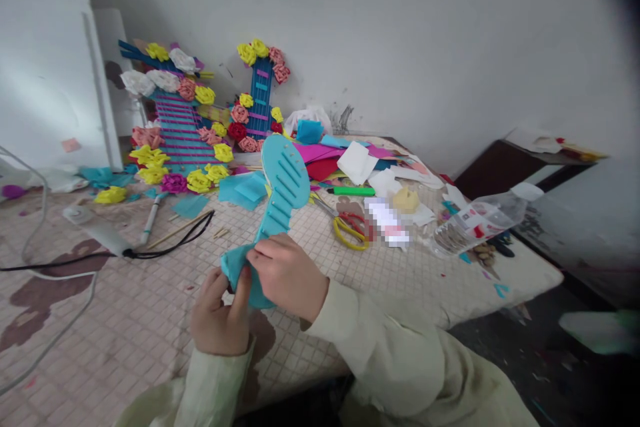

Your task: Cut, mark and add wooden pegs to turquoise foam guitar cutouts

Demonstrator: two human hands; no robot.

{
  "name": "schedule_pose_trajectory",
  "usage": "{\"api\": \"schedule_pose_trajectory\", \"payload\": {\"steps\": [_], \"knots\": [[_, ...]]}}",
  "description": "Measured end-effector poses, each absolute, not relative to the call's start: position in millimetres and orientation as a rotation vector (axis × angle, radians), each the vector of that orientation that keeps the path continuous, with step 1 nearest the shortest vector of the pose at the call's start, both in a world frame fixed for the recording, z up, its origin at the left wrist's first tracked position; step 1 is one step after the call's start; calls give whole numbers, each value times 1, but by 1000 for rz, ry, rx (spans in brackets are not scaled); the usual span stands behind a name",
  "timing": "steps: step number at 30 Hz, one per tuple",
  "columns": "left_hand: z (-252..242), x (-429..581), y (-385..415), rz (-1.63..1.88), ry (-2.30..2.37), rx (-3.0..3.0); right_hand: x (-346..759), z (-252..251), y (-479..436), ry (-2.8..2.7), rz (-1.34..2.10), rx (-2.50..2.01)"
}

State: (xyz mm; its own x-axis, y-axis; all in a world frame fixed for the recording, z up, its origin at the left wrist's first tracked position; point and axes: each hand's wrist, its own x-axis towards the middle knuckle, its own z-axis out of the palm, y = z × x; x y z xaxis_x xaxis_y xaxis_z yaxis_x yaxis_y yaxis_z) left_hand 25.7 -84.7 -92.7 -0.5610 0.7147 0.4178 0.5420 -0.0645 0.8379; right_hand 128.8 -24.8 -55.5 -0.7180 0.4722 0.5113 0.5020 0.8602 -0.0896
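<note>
My left hand (223,313) is closed on a folded piece of light blue crepe paper (234,261), thumb pressed up against it. Fingers of my right hand (287,275) pinch the same paper at its right edge. Behind and partly under both hands lies a light blue paper-covered craft piece (287,170), with a rounded top and darker strips across its neck. Its lower end is mostly covered by my hands. Scissors (350,230) with yellow and red handles lie to the right of it.
Two flower-trimmed craft pieces (180,130) lean at the back wall. Coloured paper sheets (320,153), a green cutter (353,191) and a clear plastic bottle (475,223) lie to the right. At the left are a white glue gun (97,230), a pen (150,221) and cables (45,200).
</note>
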Motion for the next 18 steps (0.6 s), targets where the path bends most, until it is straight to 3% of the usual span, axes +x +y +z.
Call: {"api": "schedule_pose_trajectory", "payload": {"steps": [7, 18], "knots": [[-94, 23, -84, 1654, 2041, 1386, 122, -54, -23, -2458, 148, -849], [-86, 29, -86, 1673, 1649, 807, 141, -53, -13, -1945, 1070, -861]]}}
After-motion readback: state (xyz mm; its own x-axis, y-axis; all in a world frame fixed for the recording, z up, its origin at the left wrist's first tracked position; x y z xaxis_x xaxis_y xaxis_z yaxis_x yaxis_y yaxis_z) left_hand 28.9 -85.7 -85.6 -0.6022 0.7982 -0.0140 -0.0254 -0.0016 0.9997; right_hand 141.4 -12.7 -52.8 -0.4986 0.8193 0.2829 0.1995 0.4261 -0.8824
